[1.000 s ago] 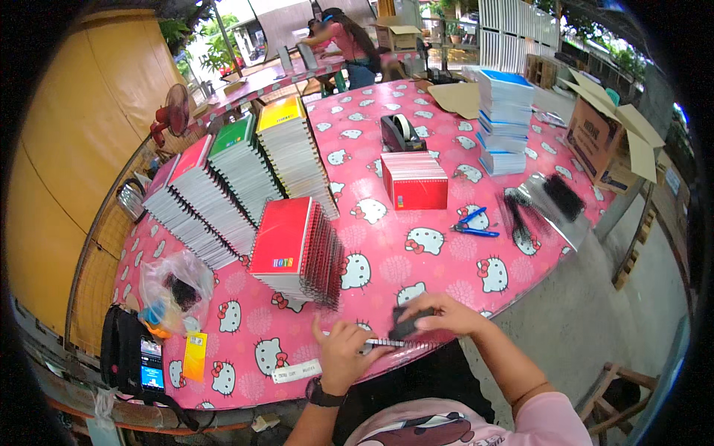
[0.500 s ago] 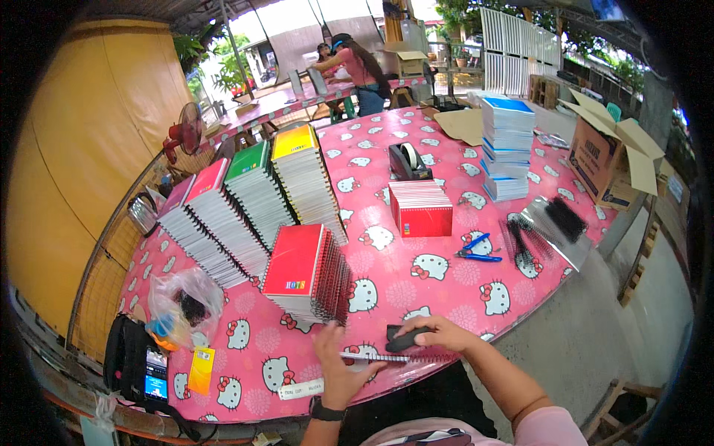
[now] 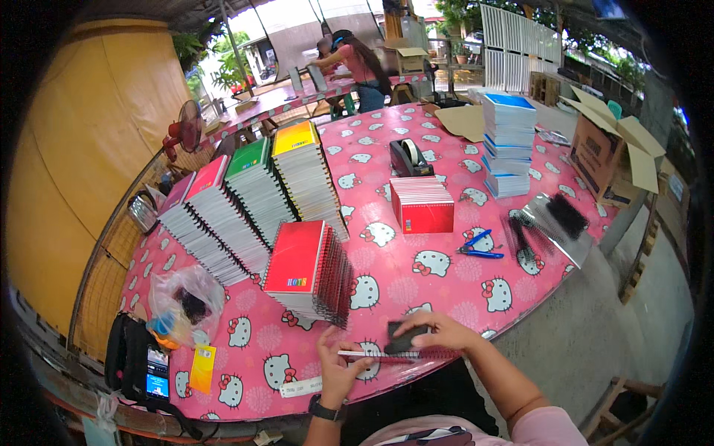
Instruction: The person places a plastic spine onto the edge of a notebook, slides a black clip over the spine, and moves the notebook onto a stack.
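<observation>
Near the table's front edge, my left hand (image 3: pixel 343 364) pinches the left end of a thin notebook (image 3: pixel 388 357) between thumb and fingers. The notebook is seen edge-on, with a dark spiral coil along it. My right hand (image 3: pixel 440 331) is closed on a black block-like piece (image 3: pixel 400 337), which is pressed against or just above the coil; I cannot tell which. Just beyond my left hand stands a stack of red spiral notebooks (image 3: pixel 296 260). Farther back sits a block of red-covered booklets (image 3: pixel 424 208) with no coil showing.
Stacks of purple, pink, green (image 3: pixel 249 160) and yellow notebooks (image 3: pixel 297 141) stand at left. Blue cutters (image 3: pixel 480 251), loose black coils (image 3: pixel 567 215), a tape dispenser (image 3: pixel 410 158) and blue-topped booklets (image 3: pixel 509 149) lie right. A phone (image 3: pixel 157 372) is at the left edge. People work behind.
My left hand has shifted slightly and its fingers have closed more on the notebook's end. The black piece in my right hand has tilted more upright along the coil.
</observation>
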